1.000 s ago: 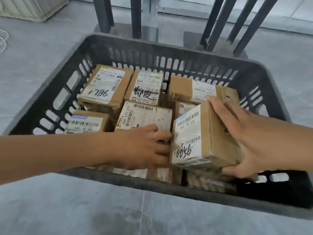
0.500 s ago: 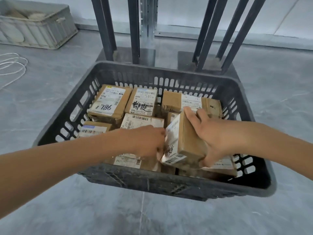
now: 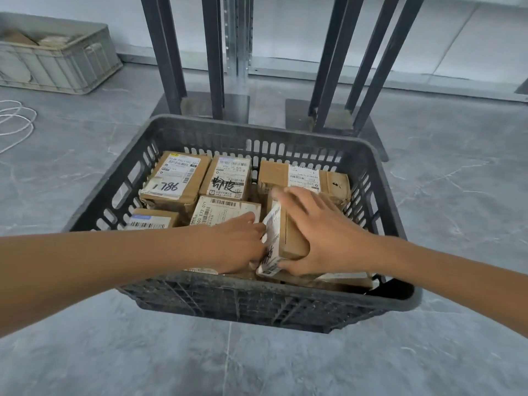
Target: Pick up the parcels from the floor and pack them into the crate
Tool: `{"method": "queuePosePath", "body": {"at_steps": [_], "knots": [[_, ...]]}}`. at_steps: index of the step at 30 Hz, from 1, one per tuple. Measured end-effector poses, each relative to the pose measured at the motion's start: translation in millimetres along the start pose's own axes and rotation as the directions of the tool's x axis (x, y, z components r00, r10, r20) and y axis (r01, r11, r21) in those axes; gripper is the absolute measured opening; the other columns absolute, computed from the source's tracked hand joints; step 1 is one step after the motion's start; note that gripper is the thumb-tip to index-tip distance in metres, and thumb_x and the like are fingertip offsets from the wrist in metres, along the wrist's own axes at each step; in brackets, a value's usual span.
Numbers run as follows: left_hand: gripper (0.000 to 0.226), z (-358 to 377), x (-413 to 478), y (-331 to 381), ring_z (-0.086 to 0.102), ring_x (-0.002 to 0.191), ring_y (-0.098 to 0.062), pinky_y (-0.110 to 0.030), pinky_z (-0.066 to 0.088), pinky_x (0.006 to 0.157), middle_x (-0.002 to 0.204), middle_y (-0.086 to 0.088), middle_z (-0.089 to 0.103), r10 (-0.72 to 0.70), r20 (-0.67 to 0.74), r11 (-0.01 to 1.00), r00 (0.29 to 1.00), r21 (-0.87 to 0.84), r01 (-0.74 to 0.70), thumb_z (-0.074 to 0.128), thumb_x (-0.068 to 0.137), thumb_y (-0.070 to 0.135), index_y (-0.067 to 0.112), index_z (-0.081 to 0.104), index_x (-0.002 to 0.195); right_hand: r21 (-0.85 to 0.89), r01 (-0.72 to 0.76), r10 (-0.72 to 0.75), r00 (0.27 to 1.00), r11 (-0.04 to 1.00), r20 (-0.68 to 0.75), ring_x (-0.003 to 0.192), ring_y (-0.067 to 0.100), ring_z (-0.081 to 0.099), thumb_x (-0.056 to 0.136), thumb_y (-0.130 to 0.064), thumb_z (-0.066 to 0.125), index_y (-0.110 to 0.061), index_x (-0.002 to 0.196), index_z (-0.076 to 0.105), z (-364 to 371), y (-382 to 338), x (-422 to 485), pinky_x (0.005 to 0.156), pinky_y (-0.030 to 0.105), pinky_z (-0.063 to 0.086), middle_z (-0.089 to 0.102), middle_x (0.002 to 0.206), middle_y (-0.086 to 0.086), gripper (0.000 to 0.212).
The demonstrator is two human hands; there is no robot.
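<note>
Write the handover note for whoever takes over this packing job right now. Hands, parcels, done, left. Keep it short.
Left hand: down among the parcels, against the label of the tilted parcel; fingertips hidden, grip unclear.
Right hand: holds that tilted parcel, fingers over its top, thumb at its near end.
Black crate: on the floor, the 786 parcel at its back left.
Done: several parcels lie flat inside.
Left: seat the tilted parcel, then let go. No parcel shows on the floor in this view.
</note>
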State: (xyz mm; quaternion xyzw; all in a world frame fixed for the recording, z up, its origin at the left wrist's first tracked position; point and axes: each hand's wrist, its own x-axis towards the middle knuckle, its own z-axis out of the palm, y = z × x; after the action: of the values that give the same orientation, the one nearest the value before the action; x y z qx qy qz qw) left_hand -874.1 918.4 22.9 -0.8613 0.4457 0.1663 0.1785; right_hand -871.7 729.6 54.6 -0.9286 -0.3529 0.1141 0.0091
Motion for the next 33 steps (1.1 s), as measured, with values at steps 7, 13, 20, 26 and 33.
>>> {"method": "queuePosePath", "body": {"at_steps": [7,13,20,26,33], "knots": [[0.050,-7.5,-5.2,-10.9,0.030,0.119,-0.017,-0.031,0.022,0.083,0.136,0.010,0.050,0.031,0.219,0.997,0.975,-0.074,-0.015,0.041,0.091,0.013,0.036,0.045,0.135,-0.149,0.047,-0.038,0.997,0.988,0.068,0.109,0.030,0.037,0.070,-0.064,0.061,-0.034,0.126,0.036,-15.0,-11.5,12.4,0.078,0.039,0.038,0.025,0.129,0.012,0.069],[0.067,-7.8,-4.3,-16.2,0.033,0.126,-0.021,-0.029,0.036,0.085,0.155,0.010,0.018,0.034,0.391,0.979,0.920,-0.198,0.048,0.037,0.088,-0.003,0.031,0.026,0.144,-0.223,0.054,-0.006,0.977,0.973,0.212,0.090,0.023,0.028,0.073,-0.064,0.063,-0.040,0.132,0.027,-22.5,-6.9,24.6,0.065,0.035,0.036,0.020,0.130,0.012,0.073],[0.051,4.0,-14.9,-17.2,0.054,0.099,-0.023,-0.043,0.049,0.078,0.152,0.014,0.015,0.052,0.229,0.938,0.972,-0.345,0.031,0.038,0.092,0.003,0.023,0.033,0.138,-0.175,0.064,-0.007,0.951,0.982,0.309,0.062,0.007,0.026,0.073,-0.059,0.067,-0.038,0.133,0.026,-34.6,4.1,27.9,0.049,0.025,0.026,0.022,0.124,0.009,0.076],[0.036,17.6,-16.5,-19.7,0.044,0.098,-0.005,-0.026,0.041,0.081,0.135,0.014,0.039,0.002,0.069,0.842,0.998,-0.539,0.035,0.039,0.094,0.008,0.022,0.048,0.126,-0.245,0.091,0.000,0.937,0.965,0.350,0.061,0.010,0.030,0.075,-0.061,0.063,-0.037,0.142,0.021,-36.7,-3.9,38.2,0.048,0.026,0.028,0.023,0.131,0.015,0.083],[0.033,12.6,-8.2,-19.3,0.052,0.106,-0.014,-0.033,0.045,0.082,0.129,0.011,0.048,0.001,0.066,0.904,0.998,-0.428,0.027,0.038,0.092,0.009,0.021,0.055,0.117,-0.296,0.095,0.005,0.947,0.951,0.320,0.059,0.011,0.025,0.071,-0.065,0.065,-0.039,0.142,0.020,-29.6,-4.1,42.0,0.047,0.026,0.023,0.020,0.137,0.017,0.089]]}}
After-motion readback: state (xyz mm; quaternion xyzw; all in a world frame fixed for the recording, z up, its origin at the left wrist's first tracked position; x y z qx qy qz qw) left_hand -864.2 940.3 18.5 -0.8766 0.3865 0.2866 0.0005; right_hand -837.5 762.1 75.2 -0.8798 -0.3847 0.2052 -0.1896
